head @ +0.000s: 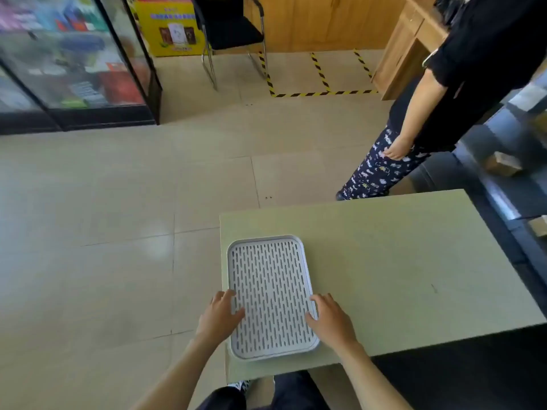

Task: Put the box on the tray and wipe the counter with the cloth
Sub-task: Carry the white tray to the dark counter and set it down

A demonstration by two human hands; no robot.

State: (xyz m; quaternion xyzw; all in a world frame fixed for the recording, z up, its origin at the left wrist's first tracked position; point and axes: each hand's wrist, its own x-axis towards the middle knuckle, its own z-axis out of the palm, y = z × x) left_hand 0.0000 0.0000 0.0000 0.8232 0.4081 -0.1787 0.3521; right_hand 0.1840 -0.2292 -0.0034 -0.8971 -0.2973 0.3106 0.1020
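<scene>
A white slotted tray (pixel 268 261) lies on the left part of the pale counter (pixel 399 261), long side running away from me. My left hand (pixel 220 316) grips the tray's left edge near its close end, thumb over the rim. My right hand (pixel 331 318) holds the right edge opposite it. Nothing lies on the tray. A small brown box (pixel 503 164) rests on a dark surface at the far right, well away from both hands. No cloth is in view.
A person in a dark top and patterned trousers (pixel 381 170) stands just beyond the counter's far right corner. A second brownish box (pixel 540 226) shows at the right edge. Tiled floor lies to the left, with a glass cabinet (pixel 74 63) and a chair (pixel 233 34) farther back.
</scene>
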